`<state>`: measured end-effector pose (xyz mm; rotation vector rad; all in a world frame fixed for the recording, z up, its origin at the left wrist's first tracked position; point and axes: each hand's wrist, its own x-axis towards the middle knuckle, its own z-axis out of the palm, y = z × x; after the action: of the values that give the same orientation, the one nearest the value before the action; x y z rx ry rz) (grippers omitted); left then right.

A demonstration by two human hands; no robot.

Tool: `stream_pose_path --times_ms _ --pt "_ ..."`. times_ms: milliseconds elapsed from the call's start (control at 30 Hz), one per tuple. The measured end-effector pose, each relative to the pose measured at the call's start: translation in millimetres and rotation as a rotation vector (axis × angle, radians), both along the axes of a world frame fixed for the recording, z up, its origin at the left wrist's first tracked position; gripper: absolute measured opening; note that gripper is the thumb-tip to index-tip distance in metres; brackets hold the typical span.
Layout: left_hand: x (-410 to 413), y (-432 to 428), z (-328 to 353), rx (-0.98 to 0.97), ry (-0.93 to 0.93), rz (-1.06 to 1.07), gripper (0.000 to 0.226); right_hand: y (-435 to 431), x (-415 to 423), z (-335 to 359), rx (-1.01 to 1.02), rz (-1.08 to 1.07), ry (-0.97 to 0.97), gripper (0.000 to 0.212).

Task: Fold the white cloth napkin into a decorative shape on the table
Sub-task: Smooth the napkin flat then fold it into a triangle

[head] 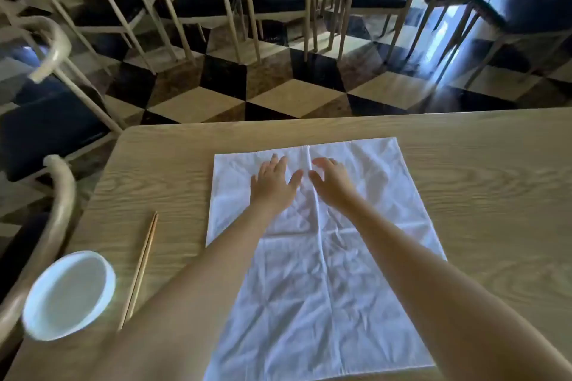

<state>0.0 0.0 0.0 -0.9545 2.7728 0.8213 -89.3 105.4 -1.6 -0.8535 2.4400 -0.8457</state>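
The white cloth napkin (309, 288) lies spread flat on the wooden table (479, 195), creased down its middle and wrinkled. My left hand (274, 184) rests palm down on its far half, left of the centre crease, fingers spread. To the right of the crease my right hand (331, 178) also lies on the cloth, with its fingers slightly curled. Neither hand holds any cloth. Both forearms stretch across the near half of the napkin.
A pair of wooden chopsticks (140, 269) lies left of the napkin. A white bowl (69, 294) sits at the table's near left corner. Curved chair backs (58, 219) stand at the left edge, and more chairs stand on the checkered floor (278, 96) beyond.
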Motion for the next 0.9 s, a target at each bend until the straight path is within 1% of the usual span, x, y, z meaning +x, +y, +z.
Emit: stream_pose_path --times_ms 67,133,233,333,400,533,633,733,900 --pt "-7.4 -4.1 -20.2 -0.136 0.073 0.04 0.055 -15.4 0.0 -15.2 -0.072 -0.035 0.104 0.039" --pt "-9.0 -9.7 -39.6 -0.268 0.072 0.028 0.051 -33.3 3.2 -30.3 -0.065 0.037 0.21 0.042" --pt "-14.2 -25.7 -58.1 -0.37 0.043 -0.005 0.051 -43.7 -6.0 -49.8 0.075 0.144 0.358 0.049" --pt "-14.3 -34.5 -65.9 -0.41 0.014 0.019 0.057 -33.1 -14.7 -59.9 0.188 0.138 0.474 0.059" --pt "-10.1 -38.0 -65.4 -0.427 0.013 0.041 0.062 -19.3 -30.5 -60.7 0.241 0.106 0.498 0.063" --pt "8.8 -57.6 -61.5 -0.398 -0.03 0.105 0.063 18.6 -65.2 -60.8 0.325 0.054 0.537 0.061" --pt "22.2 -72.0 -60.1 -0.425 -0.043 0.11 0.065 49.7 -85.9 -57.8 0.329 -0.025 0.52 0.062" --pt "33.5 -84.9 -59.9 -0.449 -0.051 0.12 0.073 73.8 -99.2 -56.5 0.34 -0.09 0.495 0.06" --pt "32.4 -83.8 -53.3 -0.393 -0.142 0.132 0.065 71.1 -99.2 -45.5 0.427 -0.077 0.435 0.063"
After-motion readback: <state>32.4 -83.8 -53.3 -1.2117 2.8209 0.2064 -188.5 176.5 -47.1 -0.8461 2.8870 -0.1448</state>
